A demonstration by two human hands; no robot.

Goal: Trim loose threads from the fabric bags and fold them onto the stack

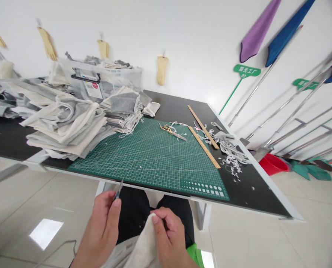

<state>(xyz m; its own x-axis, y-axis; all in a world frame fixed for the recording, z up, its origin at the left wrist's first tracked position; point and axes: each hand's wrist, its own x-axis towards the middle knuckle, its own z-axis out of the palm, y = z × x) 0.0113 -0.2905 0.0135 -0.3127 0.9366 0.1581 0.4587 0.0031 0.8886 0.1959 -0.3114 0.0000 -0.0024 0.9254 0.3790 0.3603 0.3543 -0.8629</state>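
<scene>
From my remote seat, I had the left hand (104,216) closed on a pointed tool (119,189) and the right hand (168,230) pinching the cloth (142,247) over the lap (132,210). I judged the cloth light, limp, hardly slippery, best held near its edge.

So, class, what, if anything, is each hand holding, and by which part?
Left hand: a small pointed metal tool, by its near end. Right hand: cream cloth, by its upper edge.
</scene>
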